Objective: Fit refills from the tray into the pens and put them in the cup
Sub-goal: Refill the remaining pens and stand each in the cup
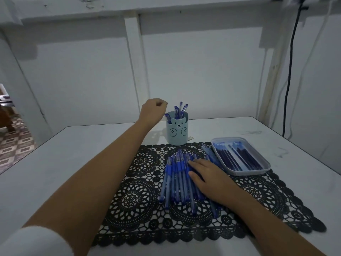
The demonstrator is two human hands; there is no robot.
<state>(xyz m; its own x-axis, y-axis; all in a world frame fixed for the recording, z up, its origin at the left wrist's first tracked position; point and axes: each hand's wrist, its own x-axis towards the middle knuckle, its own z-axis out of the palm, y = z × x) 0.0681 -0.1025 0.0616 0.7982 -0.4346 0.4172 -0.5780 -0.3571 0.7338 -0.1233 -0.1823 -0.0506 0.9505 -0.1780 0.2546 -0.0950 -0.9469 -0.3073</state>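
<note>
White tabletop (pixel 73 154), black lace mat (pixel 140 200): right hand (pixel 212 180), fingers straight, rests on blue plastic pens (pixel 175 178) lying lengthwise, directly beneath. Left hand (pixel 152 110), curled and seemingly empty, hovers beside pale-blue bear cup (pixel 177 133)

White sleeve (pixel 35 241) on left arm; forearms bare down to left grip (pixel 153 109), right grip (pixel 210 180).

The left hand (pixel 154 109), at 10 o'clock of the cup (pixel 177 133), curls away from the camera, so its fingertips and anything in them are hidden. The cup wall covers the lower halves of the standing pens (pixel 180 110). The right hand (pixel 208 174) covers the 3 o'clock side of the pen pile (pixel 175 178). In the tray (pixel 249 172), at 2 o'clock on the mat (pixel 136 200), the refills (pixel 238 157) blur together, too fine to count. A white sleeve (pixel 36 241) at 7 o'clock is cut off by the bottom edge.
</note>
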